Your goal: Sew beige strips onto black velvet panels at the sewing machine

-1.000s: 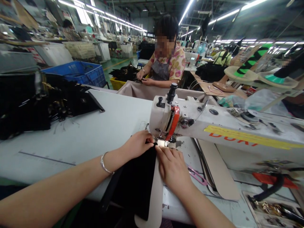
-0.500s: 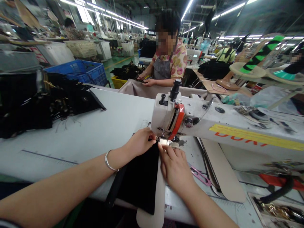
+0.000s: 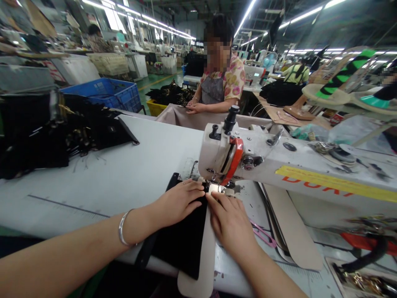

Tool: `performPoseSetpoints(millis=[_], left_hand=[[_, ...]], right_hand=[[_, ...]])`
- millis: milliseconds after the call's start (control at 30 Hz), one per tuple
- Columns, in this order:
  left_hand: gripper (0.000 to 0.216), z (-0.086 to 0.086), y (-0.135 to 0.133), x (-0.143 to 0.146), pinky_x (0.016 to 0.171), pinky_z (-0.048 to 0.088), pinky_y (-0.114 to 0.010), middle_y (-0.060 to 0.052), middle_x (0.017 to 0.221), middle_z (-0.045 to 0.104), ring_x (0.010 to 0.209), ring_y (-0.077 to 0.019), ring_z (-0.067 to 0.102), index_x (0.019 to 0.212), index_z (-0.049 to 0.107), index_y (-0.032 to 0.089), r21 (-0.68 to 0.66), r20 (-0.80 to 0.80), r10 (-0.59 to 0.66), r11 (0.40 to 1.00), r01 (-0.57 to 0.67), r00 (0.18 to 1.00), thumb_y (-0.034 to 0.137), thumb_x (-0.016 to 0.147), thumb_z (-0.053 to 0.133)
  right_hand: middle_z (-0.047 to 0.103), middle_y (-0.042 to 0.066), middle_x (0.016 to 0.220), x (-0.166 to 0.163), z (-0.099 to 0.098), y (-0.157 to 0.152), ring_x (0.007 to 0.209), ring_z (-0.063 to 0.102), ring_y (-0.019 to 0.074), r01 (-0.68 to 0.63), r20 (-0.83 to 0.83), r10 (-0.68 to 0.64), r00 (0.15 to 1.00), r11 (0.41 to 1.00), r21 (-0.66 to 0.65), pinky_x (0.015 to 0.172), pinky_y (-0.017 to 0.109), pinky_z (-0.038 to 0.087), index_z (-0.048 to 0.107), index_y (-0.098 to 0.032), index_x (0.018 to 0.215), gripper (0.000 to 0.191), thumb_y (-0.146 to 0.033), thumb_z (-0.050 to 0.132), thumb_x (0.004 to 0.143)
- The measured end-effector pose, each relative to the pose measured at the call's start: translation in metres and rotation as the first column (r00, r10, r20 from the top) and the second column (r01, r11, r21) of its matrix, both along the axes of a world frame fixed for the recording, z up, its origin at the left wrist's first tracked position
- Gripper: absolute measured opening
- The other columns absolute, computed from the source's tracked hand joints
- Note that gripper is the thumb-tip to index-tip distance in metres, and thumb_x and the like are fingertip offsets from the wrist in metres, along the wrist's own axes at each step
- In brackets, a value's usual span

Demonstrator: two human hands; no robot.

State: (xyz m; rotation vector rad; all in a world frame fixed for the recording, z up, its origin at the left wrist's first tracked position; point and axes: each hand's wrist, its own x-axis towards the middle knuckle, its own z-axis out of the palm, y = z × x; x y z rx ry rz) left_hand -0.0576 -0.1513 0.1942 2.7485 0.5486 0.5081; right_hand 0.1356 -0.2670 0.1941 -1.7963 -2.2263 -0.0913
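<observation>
Under the head of a white sewing machine (image 3: 214, 153) lies a black fabric piece (image 3: 182, 244) along a long beige panel (image 3: 209, 265), whose rounded end hangs toward me. My left hand (image 3: 178, 203) rests flat on the black piece, fingers stretched toward the needle area and thumb apart. My right hand (image 3: 231, 217) lies over the beige panel, its fingers extended and fingertips touching near the presser foot. Both sets of fingertips are close together beside the foot. The needle itself I cannot make out.
Stacked beige panels (image 3: 290, 227) and pink-handled scissors (image 3: 263, 232) lie right of my right hand. A pile of black pieces (image 3: 62, 132) covers the table's left. A blue crate (image 3: 105, 93) stands beyond. Across the table a co-worker (image 3: 217, 78) handles something small. Metal parts fill a tray (image 3: 362, 281).
My left hand has gone from a pinch near the needle to lying flat, slightly lower and left, on the black piece. My right hand has hardly moved.
</observation>
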Motion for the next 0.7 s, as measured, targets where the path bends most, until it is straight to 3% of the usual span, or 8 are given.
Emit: performPoseSetpoints(millis=[133,233,400,700], left_hand=[[0.034,0.001,-0.014,-0.007,0.121,0.029,-0.05,-0.012,0.139,0.058,0.137,-0.0248,0.046,0.131,0.058,0.013,0.048,-0.014,-0.016,0.999,0.016,1.0,0.022,0.099,0.052],[0.037,0.01,-0.035,-0.024,0.123,0.024,-0.052,-0.011,0.141,0.058,0.141,-0.0252,0.041,0.137,0.055,0.016,0.045,-0.053,-0.117,0.992,0.119,0.992,0.024,0.1,0.05],[0.055,0.03,-0.068,-0.049,0.118,0.034,-0.054,-0.012,0.147,0.052,0.139,-0.03,0.044,0.143,0.05,0.018,-0.054,-0.169,-0.295,0.955,0.29,0.94,0.039,0.094,0.063],[0.031,0.024,-0.065,-0.042,0.121,0.032,-0.044,-0.008,0.131,0.065,0.132,-0.0238,0.053,0.126,0.063,0.018,-0.001,-0.043,-0.305,0.952,0.306,0.951,0.018,0.097,0.05]], right_hand=[[0.059,0.006,0.134,0.001,-0.001,-0.002,0.118,0.05,0.0289,-0.006,-0.012,0.006,1.0,1.0,-0.005,0.1,0.047,0.04,0.052,-0.024,0.141,0.046,-0.017,0.05,0.095],[0.059,0.006,0.134,0.001,-0.002,-0.002,0.117,0.051,0.0285,-0.003,-0.008,0.003,1.0,1.0,0.003,0.099,0.047,0.041,0.051,-0.025,0.141,0.047,-0.016,0.05,0.095],[0.06,0.008,0.132,0.0,-0.002,-0.001,0.116,0.052,0.0289,-0.002,0.011,0.002,1.0,0.999,0.033,0.098,0.047,0.042,0.05,-0.023,0.142,0.047,-0.018,0.05,0.095],[0.06,0.01,0.13,0.001,-0.001,-0.001,0.114,0.053,0.029,0.005,0.009,-0.005,1.0,0.999,0.036,0.097,0.047,0.043,0.05,-0.022,0.142,0.048,-0.017,0.051,0.095]])
